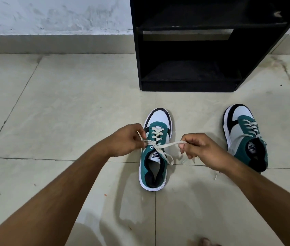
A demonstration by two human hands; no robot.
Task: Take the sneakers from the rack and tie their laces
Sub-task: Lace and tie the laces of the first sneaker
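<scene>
On the pale tiled floor (pixel 69 112), in front of the black wooden shoe rack (pixel 194 55), I see both sneakers set down with toes pointing toward the rack. Centre of view: the teal, white and black suede sneaker (pixel 155 153), upright on its white sole. Its cream flat lace (pixel 167 145) is crossed over the tongue just above the logo tab — no bow formed. My left hand (pixel 126 141) sits against the sneaker's left side, thumb and forefinger pinched on one lace end, the tip sticking up past the knuckles. My right hand (pixel 201 150) is to the right of the shoe, fingers curled shut around the other strand, which runs taut from the eyelets to the fist; a loose tail drops to the tiles beneath it. A further lace end lies slack over the collar.

Second matching sneaker (pixel 245 137) stands well apart at right — laced, ends untied, partly behind my right wrist.
</scene>
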